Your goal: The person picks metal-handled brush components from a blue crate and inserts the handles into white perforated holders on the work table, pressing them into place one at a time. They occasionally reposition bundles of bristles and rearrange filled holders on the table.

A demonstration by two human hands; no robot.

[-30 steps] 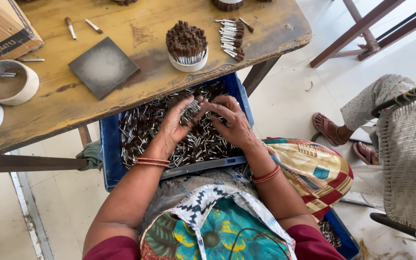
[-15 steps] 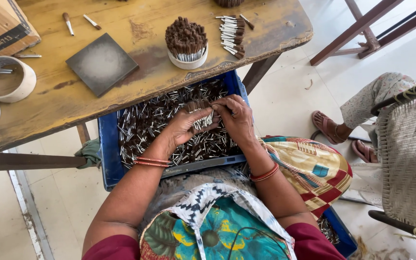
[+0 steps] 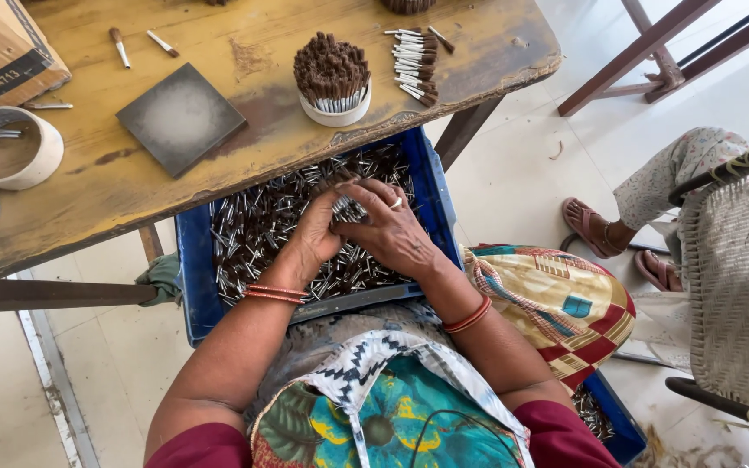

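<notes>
Both my hands are down in the blue crate (image 3: 194,286) on my lap, which is full of small loose sticks (image 3: 253,230) with silvery bodies and dark ends. My left hand (image 3: 312,243) is curled, fingers bent inward, cupping a small bunch (image 3: 347,208) of those sticks against my right hand. My right hand (image 3: 392,230) lies over the bunch from the other side, fingers (image 3: 366,192) closed round it and a ring showing on one of them; the two hands touch at the bunch, so both are gripping it between them, just above the heap. How many sticks are in the bunch I cannot tell. Orange bangles sit on my left wrist (image 3: 275,293) and on my right wrist (image 3: 468,316). The crate's far edge is tucked under the wooden table (image 3: 114,195). On the table, just beyond my hands, a white cup (image 3: 335,111) stands packed with upright sticks, dark ends up. Beside it to the right is a row (image 3: 411,65) of sticks laid flat. To the left lies a dark square tile (image 3: 180,117), and farther left a roll of tape (image 3: 9,147) lies flat. A cardboard box (image 3: 2,52) sits at the far left corner. To my right another person's sandalled feet (image 3: 595,230) rest on the floor beside a woven chair (image 3: 739,286).
</notes>
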